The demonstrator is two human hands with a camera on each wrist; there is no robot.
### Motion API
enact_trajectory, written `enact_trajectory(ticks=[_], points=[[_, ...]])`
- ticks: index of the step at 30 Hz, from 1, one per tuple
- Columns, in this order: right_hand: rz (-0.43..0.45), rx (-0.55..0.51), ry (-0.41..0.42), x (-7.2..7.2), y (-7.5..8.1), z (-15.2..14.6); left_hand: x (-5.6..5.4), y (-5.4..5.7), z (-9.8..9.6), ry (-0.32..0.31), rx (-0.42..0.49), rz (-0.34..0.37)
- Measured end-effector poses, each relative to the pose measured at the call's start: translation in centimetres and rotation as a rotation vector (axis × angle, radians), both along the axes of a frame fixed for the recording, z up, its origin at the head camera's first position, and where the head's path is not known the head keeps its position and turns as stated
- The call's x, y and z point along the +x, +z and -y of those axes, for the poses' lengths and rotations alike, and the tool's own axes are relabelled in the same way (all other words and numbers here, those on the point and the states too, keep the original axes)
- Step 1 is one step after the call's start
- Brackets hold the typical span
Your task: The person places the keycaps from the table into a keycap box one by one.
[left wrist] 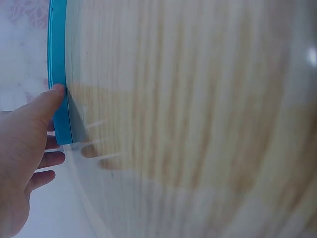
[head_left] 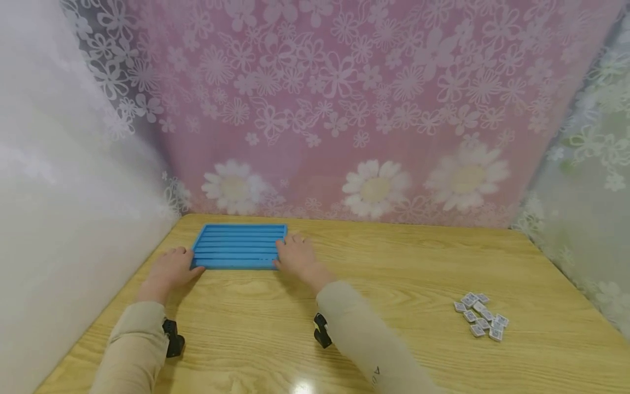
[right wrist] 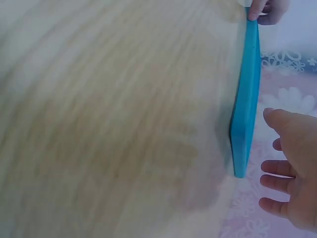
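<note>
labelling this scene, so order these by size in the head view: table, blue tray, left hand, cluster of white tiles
1. Table
2. Blue tray
Then, too alike to rank: left hand, cluster of white tiles

The tray [head_left: 240, 246] is plain blue, the desk [head_left: 384, 284] yellow-brown wood grain, the backdrop [head_left: 315, 158] pink with white flowers [head_left: 435, 52] and yellow-centred daisies [head_left: 376, 189], the sleeves [head_left: 376, 339] beige, the wrist cameras [head_left: 322, 331] black, the tiles [head_left: 486, 314] white with grey markings

I see that there is room to pass over the table [head_left: 379, 273] between the blue tray [head_left: 233, 267] and the small tiles [head_left: 484, 316] at right, but the flowered backdrop [head_left: 315, 109] rises near behind the tray, and the left hand [head_left: 169, 267] stands between tray and pale side wall [head_left: 74, 208].
</note>
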State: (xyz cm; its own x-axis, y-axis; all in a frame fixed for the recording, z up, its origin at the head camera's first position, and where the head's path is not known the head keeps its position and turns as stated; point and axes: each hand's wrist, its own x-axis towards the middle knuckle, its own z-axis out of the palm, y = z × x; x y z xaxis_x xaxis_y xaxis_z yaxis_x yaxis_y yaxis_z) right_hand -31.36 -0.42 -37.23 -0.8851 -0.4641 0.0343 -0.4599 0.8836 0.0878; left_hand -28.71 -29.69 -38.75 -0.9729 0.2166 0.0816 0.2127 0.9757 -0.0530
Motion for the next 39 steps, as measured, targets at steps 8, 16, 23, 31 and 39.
enact_trajectory(ticks=[8,16,23,31,39], points=[[-0.016,0.068,0.001,0.5,-1.2,1.1,0.3,0.0,0.0,-0.013,0.014,-0.008],[-0.038,0.101,0.004,0.4,-1.5,1.1,0.0,-0.1,0.2,-0.034,0.08,-0.046],[-0.031,0.065,-0.011,0.7,-1.6,0.7,-0.1,-0.2,0.3,-0.048,0.072,-0.027],[-0.045,0.052,0.005,0.8,-1.4,0.0,-0.3,0.0,-0.1,-0.051,0.065,0.001],[-0.049,0.065,0.015,0.8,-1.3,-1.2,-0.3,0.3,-1.2,-0.068,0.073,0.022]])
